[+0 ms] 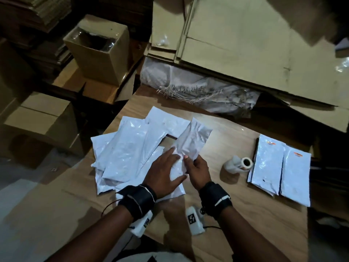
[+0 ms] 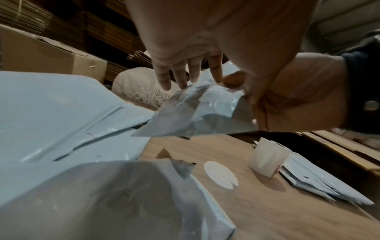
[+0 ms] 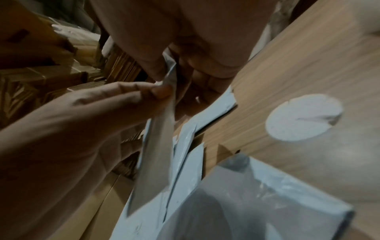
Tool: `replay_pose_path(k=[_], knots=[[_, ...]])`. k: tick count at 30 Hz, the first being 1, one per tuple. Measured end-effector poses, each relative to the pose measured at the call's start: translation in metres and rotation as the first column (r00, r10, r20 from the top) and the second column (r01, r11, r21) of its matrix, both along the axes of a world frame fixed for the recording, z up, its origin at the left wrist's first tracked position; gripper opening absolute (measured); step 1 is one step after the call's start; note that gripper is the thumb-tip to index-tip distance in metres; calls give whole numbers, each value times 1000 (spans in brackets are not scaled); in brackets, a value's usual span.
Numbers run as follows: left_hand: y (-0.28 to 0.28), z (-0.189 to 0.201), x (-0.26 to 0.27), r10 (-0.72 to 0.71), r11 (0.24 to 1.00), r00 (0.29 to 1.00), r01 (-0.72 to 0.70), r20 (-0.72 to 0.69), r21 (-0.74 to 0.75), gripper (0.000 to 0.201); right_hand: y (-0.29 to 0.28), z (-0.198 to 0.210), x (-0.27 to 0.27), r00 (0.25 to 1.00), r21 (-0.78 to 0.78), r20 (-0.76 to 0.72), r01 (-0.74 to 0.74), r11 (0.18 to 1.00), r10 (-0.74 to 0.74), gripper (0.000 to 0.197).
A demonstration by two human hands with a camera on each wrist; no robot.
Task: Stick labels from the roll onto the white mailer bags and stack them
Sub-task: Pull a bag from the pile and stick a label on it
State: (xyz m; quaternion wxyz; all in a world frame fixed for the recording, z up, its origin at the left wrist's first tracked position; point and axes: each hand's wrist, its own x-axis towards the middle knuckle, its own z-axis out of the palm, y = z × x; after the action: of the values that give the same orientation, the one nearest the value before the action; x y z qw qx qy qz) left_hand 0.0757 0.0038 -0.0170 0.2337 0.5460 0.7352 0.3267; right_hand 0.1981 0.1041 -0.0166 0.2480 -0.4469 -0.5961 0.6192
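I hold one white mailer bag (image 1: 192,137) lifted and tilted above the wooden table (image 1: 236,214). My left hand (image 1: 175,167) lies over its near end, fingers on top and thumb at the edge. Beside it, my right hand (image 1: 188,161) pinches the same end. In the right wrist view the fingers (image 3: 160,91) of my left hand press the bag (image 3: 158,146) against my right thumb. A loose pile of white mailer bags (image 1: 128,152) lies under and left of my hands. The label roll (image 1: 239,164) lies at the right, next to a stack of bags (image 1: 279,173) with orange labels (image 1: 298,153).
A round white patch (image 2: 221,174) sits on the table near the roll (image 2: 267,160). Flattened cardboard sheets (image 1: 245,44) and a frayed woven sack (image 1: 198,87) border the table's far side. Cardboard boxes (image 1: 98,52) stand off the left edge.
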Motion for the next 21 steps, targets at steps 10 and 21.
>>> replay_pose_path(k=[10, 21], knots=[[14, -17, 27, 123, 970, 846, 8, 519, -244, 55, 18, -6, 89, 996, -122, -32, 83, 989, -87, 24], [8, -31, 79, 43, 920, 882, 149, 470, -364, 24, 13, -38, 157, 977, -103, 120, 190, 976, -177, 29]])
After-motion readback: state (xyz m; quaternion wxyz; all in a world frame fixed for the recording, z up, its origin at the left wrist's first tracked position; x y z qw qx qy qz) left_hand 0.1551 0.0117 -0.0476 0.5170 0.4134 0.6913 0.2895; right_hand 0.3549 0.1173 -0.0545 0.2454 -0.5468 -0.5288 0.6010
